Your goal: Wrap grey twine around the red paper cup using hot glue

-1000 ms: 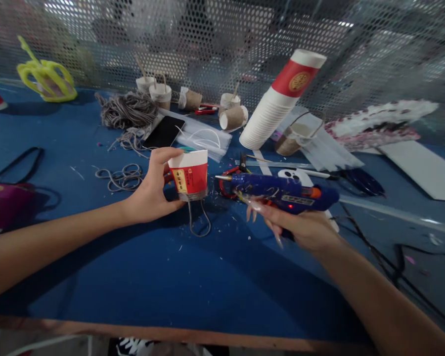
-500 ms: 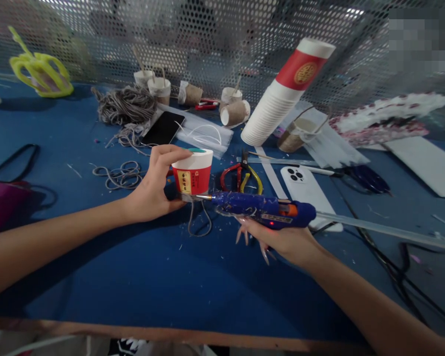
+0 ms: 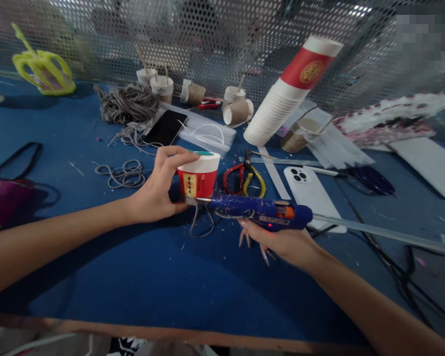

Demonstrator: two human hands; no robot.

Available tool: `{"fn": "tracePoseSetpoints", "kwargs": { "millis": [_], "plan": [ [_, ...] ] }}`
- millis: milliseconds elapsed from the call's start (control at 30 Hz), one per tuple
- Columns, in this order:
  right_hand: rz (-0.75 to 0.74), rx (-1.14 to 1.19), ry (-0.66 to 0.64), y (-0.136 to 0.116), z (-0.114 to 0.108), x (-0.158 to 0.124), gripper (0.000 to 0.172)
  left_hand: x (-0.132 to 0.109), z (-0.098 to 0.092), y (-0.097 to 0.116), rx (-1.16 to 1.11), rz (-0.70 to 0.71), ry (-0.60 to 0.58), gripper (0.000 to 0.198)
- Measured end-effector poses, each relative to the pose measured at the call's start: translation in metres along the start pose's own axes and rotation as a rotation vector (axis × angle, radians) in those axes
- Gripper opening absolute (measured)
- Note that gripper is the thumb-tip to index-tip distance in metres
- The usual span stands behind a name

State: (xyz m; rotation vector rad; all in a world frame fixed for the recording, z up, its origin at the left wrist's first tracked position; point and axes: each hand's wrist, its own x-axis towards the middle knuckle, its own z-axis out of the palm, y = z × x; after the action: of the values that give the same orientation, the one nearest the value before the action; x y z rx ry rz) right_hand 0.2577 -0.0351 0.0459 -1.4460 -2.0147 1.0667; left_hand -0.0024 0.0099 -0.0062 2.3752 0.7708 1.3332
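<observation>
My left hand (image 3: 156, 190) is wrapped round a small red and white paper cup (image 3: 198, 176) that stands upside down on the blue table (image 3: 163, 277). A grey cord (image 3: 200, 222) hangs from the cup's lower rim onto the table. My right hand (image 3: 282, 242) grips a blue hot glue gun (image 3: 261, 212), held level. Its metal nozzle touches the cup's lower edge on the right side. A clear glue stick (image 3: 385, 234) sticks out of the back of the gun.
Red and yellow pliers (image 3: 244, 177) and a white phone (image 3: 311, 190) lie behind the gun. A leaning stack of paper cups (image 3: 282, 106), a black phone (image 3: 165, 127), a grey cord bundle (image 3: 128, 101) and several cord-wrapped cups sit near the mesh wall. Black cables (image 3: 396, 269) run at right.
My right hand lowered the glue gun and moved it left until its nozzle reached the cup's lower edge. My left hand kept hold of the cup.
</observation>
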Motion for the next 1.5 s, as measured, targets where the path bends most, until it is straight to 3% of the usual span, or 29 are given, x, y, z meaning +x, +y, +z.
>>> {"fn": "tracePoseSetpoints", "kwargs": {
  "millis": [200,567,933,1133,1500],
  "plan": [
    [0.000,0.115,-0.083,-0.006,-0.001,0.002,0.032,0.001,0.000,0.001,0.013,0.016,0.003,0.089],
    [0.013,0.119,-0.116,-0.009,-0.002,0.003,0.029,0.000,0.002,0.000,-0.001,0.000,0.025,0.091],
    [0.020,0.136,-0.089,-0.011,-0.003,0.004,0.026,-0.001,0.001,-0.002,-0.030,-0.011,0.018,0.091],
    [-0.003,0.112,-0.081,-0.011,-0.004,0.002,0.034,-0.003,0.002,-0.002,-0.096,-0.064,0.052,0.089],
    [-0.018,0.097,-0.084,-0.012,-0.005,0.001,0.034,-0.002,0.003,-0.001,-0.139,-0.040,0.042,0.090]
  ]
}}
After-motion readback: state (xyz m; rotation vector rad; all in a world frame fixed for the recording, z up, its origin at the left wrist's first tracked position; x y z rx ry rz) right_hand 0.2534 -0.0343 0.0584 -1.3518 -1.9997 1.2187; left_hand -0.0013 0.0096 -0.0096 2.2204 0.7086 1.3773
